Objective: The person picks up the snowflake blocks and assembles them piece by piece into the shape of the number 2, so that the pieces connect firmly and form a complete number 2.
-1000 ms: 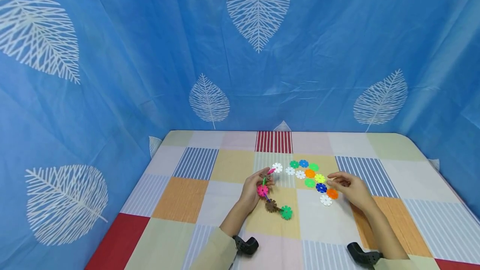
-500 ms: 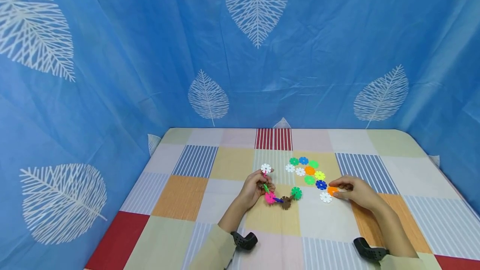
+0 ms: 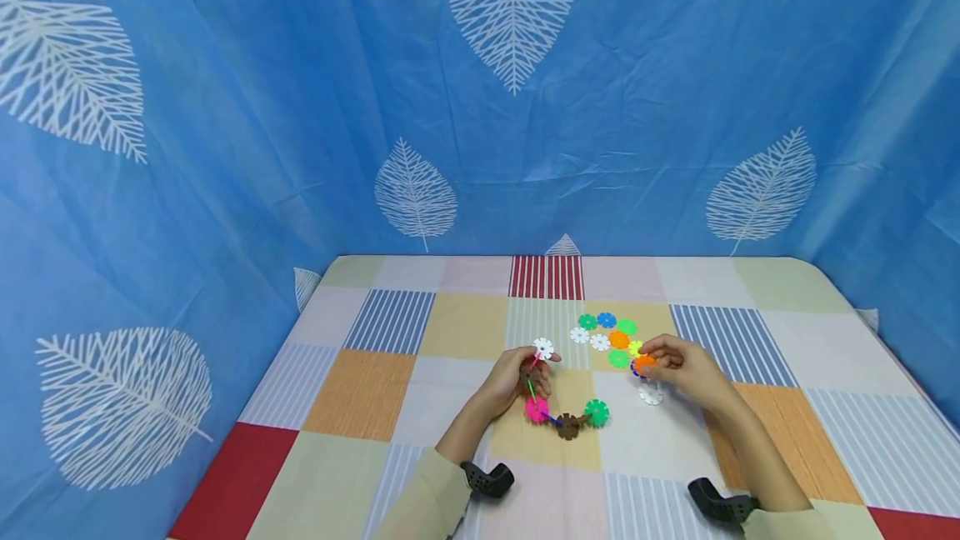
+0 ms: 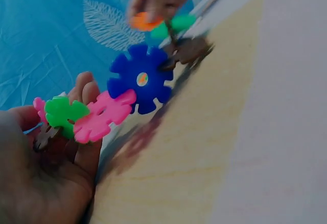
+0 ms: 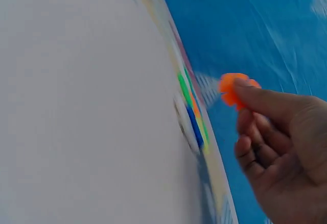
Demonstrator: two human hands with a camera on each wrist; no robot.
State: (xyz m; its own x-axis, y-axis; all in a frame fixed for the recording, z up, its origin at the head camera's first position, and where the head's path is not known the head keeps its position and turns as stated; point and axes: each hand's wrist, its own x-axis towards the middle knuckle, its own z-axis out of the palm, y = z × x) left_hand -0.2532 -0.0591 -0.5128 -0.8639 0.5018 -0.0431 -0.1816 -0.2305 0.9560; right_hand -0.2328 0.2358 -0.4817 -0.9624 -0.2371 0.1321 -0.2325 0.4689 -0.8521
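My left hand (image 3: 501, 386) grips a chain of interlocking snowflake discs near its upper end. A white disc (image 3: 543, 348) tops the chain, a pink disc (image 3: 536, 411) hangs below the fingers, and a green disc (image 3: 597, 412) is at the other end. In the left wrist view a blue disc (image 4: 125, 76) joins the pink one to a brown disc (image 4: 191, 50). Between thumb and fingers, my right hand (image 3: 690, 372) pinches an orange snowflake disc (image 5: 231, 85), raised above the table. It partly covers a dark blue disc in the head view.
Several loose discs lie flat beyond and beside the right hand, including a white disc (image 3: 651, 393), a light green disc (image 3: 618, 358) and a blue disc (image 3: 607, 320). A patchwork cloth (image 3: 390, 394) covers the table. Blue leaf-print curtains (image 3: 637, 107) stand behind and at the sides.
My right hand reached the orange disc, took hold of it and lifted it leftward off the table. The chain in my left hand swung round, its green end now further right.
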